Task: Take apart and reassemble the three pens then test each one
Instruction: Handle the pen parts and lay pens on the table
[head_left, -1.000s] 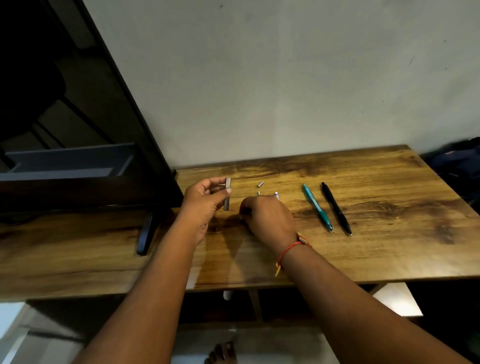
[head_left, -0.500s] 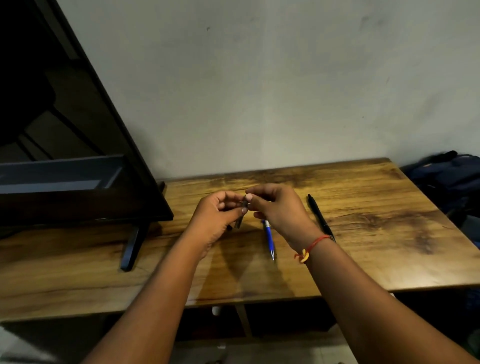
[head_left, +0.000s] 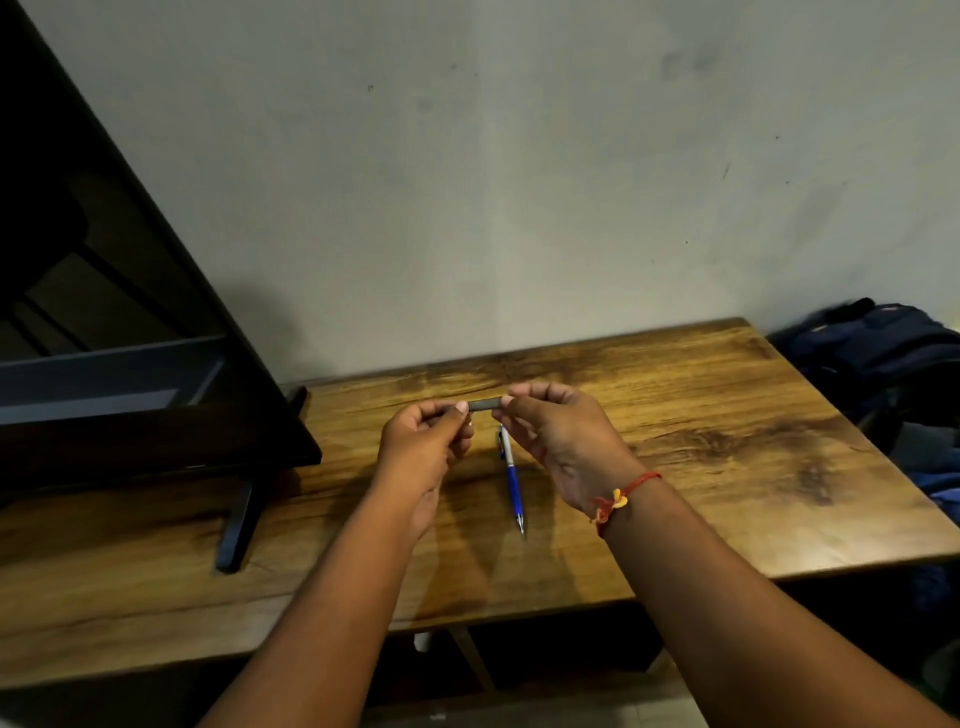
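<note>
Left grip (head_left: 423, 447) and right grip (head_left: 561, 441) are above the surface (head_left: 727, 441), each pinching one end of a short grey barrel (head_left: 485, 404) held level between them. Pulling apart or closing up: cannot tell. Blue pen (head_left: 511, 478) lies whole just near of the grips, tip toward the near edge. No third pen or test paper shows. Judged well short of done. Screen (head_left: 130, 389) left and bag (head_left: 872, 353) far right obstruct nothing.
</note>
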